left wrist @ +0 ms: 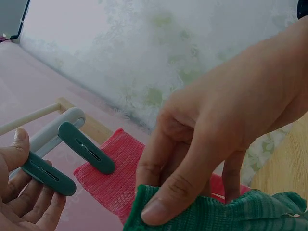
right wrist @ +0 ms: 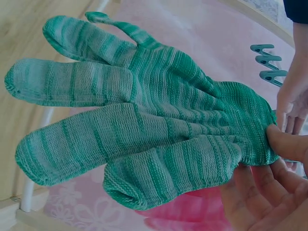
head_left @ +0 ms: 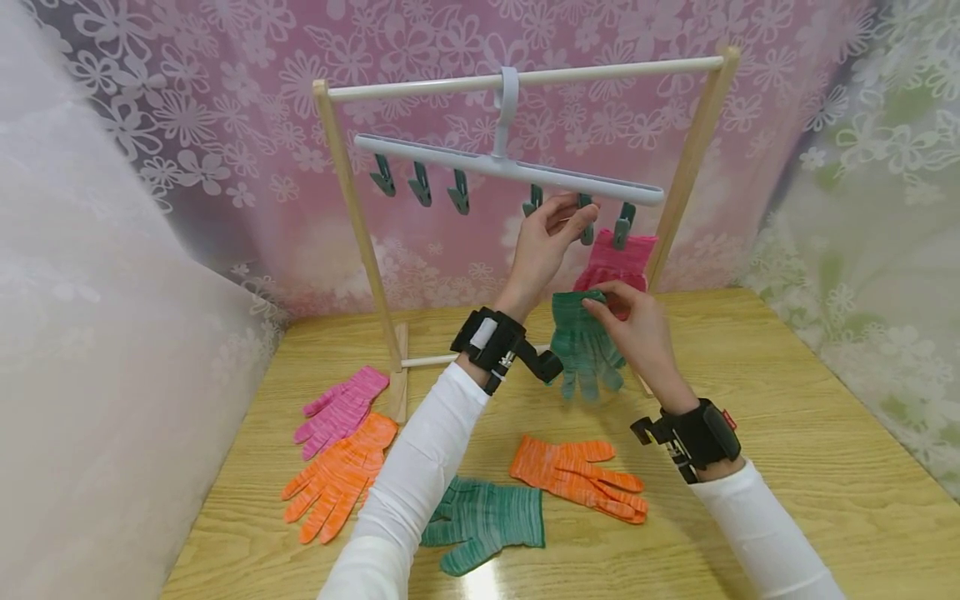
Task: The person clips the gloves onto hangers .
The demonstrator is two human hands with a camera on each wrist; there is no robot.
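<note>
My left hand (head_left: 542,250) is raised to the hanger (head_left: 450,160) and pinches one of its dark green clips (left wrist: 48,174) between thumb and fingers. Lower and to the right, my right hand (head_left: 641,333) grips a green striped glove (right wrist: 178,106) by its cuff, thumb on one side and fingers on the other. That glove hangs fingers-down in the head view. At the hanger's right end another clip (head_left: 623,227) bites the cuff of a pink glove (head_left: 626,254), which hangs partly behind the green glove and right hand.
The hanger hooks over a wooden rack's white rail (head_left: 622,72). Several clips, such as one at left (head_left: 383,177), hang bare. On the table (head_left: 772,417) lie a pink glove (head_left: 341,412), an orange glove (head_left: 341,475), another orange glove (head_left: 577,475) and a green glove (head_left: 491,521).
</note>
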